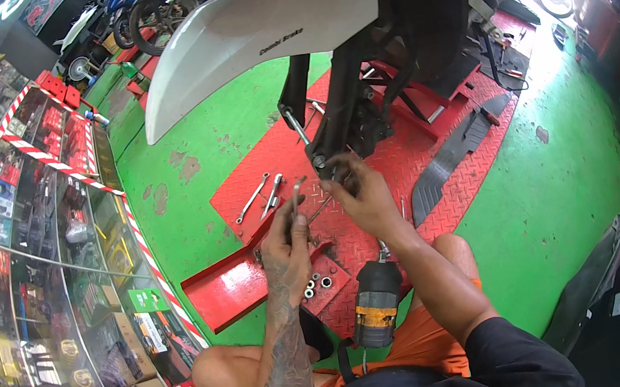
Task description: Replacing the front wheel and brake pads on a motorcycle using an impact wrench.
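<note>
Upright in my left hand (282, 238) is a slim metal wrench (296, 189), its end rising above the curled fingers. My right hand (363, 197) has its fingers pinched together at the lower end of a black motorcycle fork leg (336, 124); what they grip is hidden. A metal axle (297, 127) runs between the two fork legs, with no wheel on it. Above hangs a light grey front fender (259, 27). Two more wrenches, a combination wrench (252, 198) and a shorter one (273, 195), lie left of my hands on the red plate.
The red diamond-plate lift (454, 179) carries a black plastic panel (458, 154). A black power tool with an orange band (377, 308) stands between my legs. Sockets (326, 282) sit near a red channel (221, 297). A glass display case (87, 269) lines the left; the floor (540, 214) is green.
</note>
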Demonstrator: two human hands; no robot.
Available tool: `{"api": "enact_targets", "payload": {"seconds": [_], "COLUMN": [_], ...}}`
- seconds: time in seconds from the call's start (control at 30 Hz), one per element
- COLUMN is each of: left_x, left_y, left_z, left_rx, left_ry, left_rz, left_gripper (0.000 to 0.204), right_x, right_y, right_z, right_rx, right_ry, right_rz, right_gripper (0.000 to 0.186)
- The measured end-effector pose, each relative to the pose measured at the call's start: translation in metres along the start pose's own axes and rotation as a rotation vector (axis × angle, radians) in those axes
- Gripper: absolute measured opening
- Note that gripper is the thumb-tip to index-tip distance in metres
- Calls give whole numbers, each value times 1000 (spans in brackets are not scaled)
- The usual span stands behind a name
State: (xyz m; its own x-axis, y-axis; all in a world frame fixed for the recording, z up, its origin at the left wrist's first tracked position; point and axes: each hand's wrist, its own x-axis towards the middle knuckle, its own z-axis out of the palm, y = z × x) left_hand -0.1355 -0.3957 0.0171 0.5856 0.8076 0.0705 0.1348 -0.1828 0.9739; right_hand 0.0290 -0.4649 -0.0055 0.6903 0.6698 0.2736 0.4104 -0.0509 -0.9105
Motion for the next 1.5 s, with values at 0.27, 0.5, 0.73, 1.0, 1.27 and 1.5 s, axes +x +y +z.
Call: {"api": "enact_targets", "payload": {"seconds": [0.27, 0.5, 0.73, 1.0, 1.27, 1.5], "left_x": [5, 33, 57, 80, 78, 87], "left_y": [-6, -18, -25, 33, 36, 38], "left_z": [44, 42, 26, 19, 18, 17], "left_rx": [642, 655, 691, 1044, 1173, 1303], "left_ry": [-184, -111, -234, -324, -323, -452], "left_rz": [482, 362, 385, 481, 552, 415], "left_gripper": [15, 18, 16, 22, 17, 28], "right_x": [-49, -6, -1, 5, 5, 16], "right_y": [31, 51, 60, 59, 57, 55], "right_z": [-32, -17, -2, 0, 4, -5], "right_rx": [845, 911, 909, 1188, 1241, 1290], "right_ry": [-235, -187, -165, -205, -227, -330], "right_rz": [492, 564, 554, 679, 678, 752], "right_gripper": [40, 37, 34, 31, 31, 30]}}
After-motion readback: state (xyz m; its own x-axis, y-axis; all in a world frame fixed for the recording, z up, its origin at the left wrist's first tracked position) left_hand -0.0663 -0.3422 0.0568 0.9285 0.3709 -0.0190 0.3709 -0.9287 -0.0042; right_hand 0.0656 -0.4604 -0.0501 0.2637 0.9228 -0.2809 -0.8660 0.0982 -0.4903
